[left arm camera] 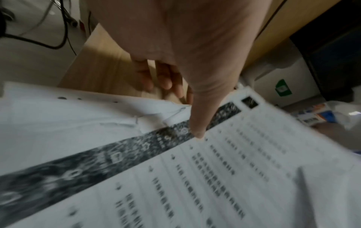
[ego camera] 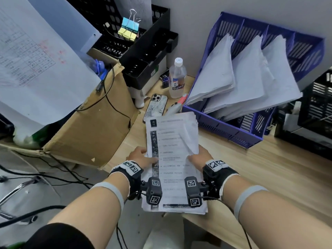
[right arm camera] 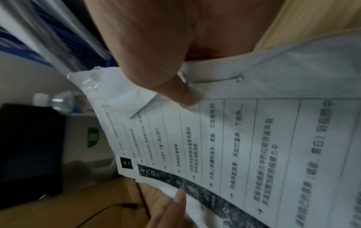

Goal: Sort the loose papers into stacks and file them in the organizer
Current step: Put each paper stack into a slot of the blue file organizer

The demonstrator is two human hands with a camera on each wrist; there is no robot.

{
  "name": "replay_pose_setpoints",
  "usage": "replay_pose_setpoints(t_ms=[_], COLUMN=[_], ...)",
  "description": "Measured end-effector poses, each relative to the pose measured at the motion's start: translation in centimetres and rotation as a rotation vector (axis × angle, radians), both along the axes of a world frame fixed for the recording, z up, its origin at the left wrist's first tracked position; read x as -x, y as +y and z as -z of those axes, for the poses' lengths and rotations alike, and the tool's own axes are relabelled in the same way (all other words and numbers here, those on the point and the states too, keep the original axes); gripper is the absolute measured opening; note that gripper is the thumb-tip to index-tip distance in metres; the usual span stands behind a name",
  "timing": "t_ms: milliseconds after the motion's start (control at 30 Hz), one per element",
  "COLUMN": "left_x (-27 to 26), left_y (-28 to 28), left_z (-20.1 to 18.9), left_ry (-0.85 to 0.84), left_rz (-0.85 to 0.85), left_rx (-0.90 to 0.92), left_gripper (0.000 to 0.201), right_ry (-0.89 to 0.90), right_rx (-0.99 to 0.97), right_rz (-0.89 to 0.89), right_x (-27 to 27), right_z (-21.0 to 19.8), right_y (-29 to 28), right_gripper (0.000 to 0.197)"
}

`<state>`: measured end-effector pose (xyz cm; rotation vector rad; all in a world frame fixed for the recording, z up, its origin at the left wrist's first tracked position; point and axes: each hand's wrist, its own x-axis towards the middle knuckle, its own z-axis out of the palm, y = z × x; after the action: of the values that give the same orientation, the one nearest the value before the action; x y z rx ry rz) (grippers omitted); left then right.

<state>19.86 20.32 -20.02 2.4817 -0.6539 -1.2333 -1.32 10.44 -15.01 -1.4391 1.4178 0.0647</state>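
Observation:
A stack of printed papers (ego camera: pixel 170 159) with a dark strip down its left side is held over the desk's front-left corner. My left hand (ego camera: pixel 142 156) grips its left edge, thumb on top (left arm camera: pixel 197 129), fingers underneath. My right hand (ego camera: pixel 199 155) grips the right edge, thumb (right arm camera: pixel 181 98) pressing a folded-over top sheet. The blue slotted organizer (ego camera: pixel 224 130) stands just beyond the stack at the back right, its compartments holding leaning white paper stacks (ego camera: pixel 239 78).
A phone (ego camera: pixel 156 106), a water bottle (ego camera: pixel 177 78) and a stapler (ego camera: pixel 177 106) lie between the stack and the organizer. A cardboard box (ego camera: pixel 93 126), black trays (ego camera: pixel 143 51) and large sheets (ego camera: pixel 36 60) crowd the left. Black crates (ego camera: pixel 316 105) sit at far right. Bare wooden desk (ego camera: pixel 269 177) lies to the right.

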Motion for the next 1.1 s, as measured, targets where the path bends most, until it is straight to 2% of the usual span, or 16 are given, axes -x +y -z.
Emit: replay_pose_setpoints(t_ms=[67, 133, 200, 300, 333, 400, 467, 533, 667, 733, 833, 900, 933, 1033, 1100], left_x=[1.1, 2.3, 3.3, 4.2, 4.6, 5.6, 6.9, 8.3, 11.5, 12.4, 12.8, 13.3, 13.6, 14.3, 15.1], left_y=[-0.4, -1.4, -2.8, -5.1, -5.9, -7.2, -8.3, -8.7, -8.6, -8.9, -9.4, -9.7, -9.9, -10.9, -11.8], left_z=[-0.9, -3.0, -5.8, -9.5, -10.9, -13.1, -14.3, -14.4, -12.6, -11.9, -10.4, -10.0, -10.0, -10.8, -11.8], left_ry=[-0.039, 0.054, 0.176, 0.232, 0.254, 0.291, 0.328, 0.371, 0.440, 0.418, 0.248, 0.170, 0.161, 0.250, 0.296], left_rz=[-0.063, -0.202, -0.258, -0.177, -0.180, -0.212, -0.214, -0.141, -0.067, -0.026, 0.126, 0.187, 0.202, 0.220, 0.317], left_rx=[0.108, 0.282, 0.463, 0.710, 0.769, 0.848, 0.859, 0.802, 0.768, 0.776, 0.788, 0.744, 0.723, 0.663, 0.611], left_gripper=[0.074, 0.081, 0.079, 0.050, 0.039, 0.029, 0.033, 0.044, 0.023, 0.013, 0.026, 0.033, 0.031, 0.021, 0.024], right_ry=[-0.090, -0.175, -0.297, -0.428, -0.453, -0.513, -0.571, -0.557, -0.475, -0.483, -0.484, -0.393, -0.293, 0.058, 0.020], right_rx=[0.074, 0.160, 0.231, 0.336, 0.377, 0.457, 0.506, 0.496, 0.399, 0.366, 0.344, 0.345, 0.362, 0.436, 0.421], right_rz=[0.041, 0.070, 0.085, 0.154, 0.202, 0.302, 0.390, 0.466, 0.544, 0.598, 0.562, 0.508, 0.515, 0.549, 0.394], right_x=[0.7, 1.3, 1.9, 2.9, 3.3, 4.4, 5.8, 7.4, 10.6, 11.7, 12.7, 13.1, 13.4, 14.3, 14.2], right_z=[-2.0, -4.4, -7.0, -10.7, -11.8, -13.4, -13.9, -13.1, -9.5, -8.3, -6.6, -5.4, -4.8, -4.0, -4.6], right_y=[-0.4, -1.3, -2.4, -4.3, -4.9, -5.9, -6.2, -5.9, -4.8, -5.0, -5.4, -5.5, -5.5, -5.3, -4.7], right_gripper=[0.044, 0.045, 0.042, 0.037, 0.035, 0.030, 0.026, 0.030, 0.036, 0.041, 0.038, 0.032, 0.036, 0.047, 0.052])
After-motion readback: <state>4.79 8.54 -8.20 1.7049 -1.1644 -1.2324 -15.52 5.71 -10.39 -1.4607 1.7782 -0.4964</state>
